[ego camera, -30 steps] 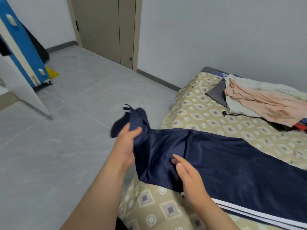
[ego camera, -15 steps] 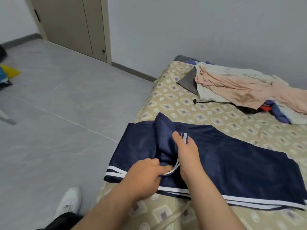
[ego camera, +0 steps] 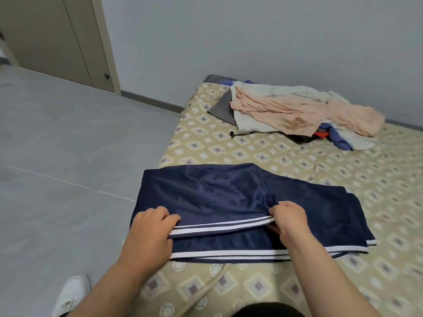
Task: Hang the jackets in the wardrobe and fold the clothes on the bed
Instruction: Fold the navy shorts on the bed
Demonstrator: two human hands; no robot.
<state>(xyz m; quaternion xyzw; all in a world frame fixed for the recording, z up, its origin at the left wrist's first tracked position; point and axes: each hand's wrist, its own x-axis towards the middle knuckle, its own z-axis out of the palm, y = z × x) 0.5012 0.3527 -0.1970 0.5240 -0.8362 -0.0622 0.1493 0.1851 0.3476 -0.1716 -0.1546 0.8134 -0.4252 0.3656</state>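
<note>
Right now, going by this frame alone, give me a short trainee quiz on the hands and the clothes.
1. True or false: the left hand and the right hand both grip the navy garment by its white-striped edge.
2. Where does the clothes pile lie? A) on the floor B) on the bed, beyond the navy garment C) over the door.
3. Fill in: the pile's topmost piece is ____ in colour.
Key: 1 true; 2 B; 3 pink.
</note>
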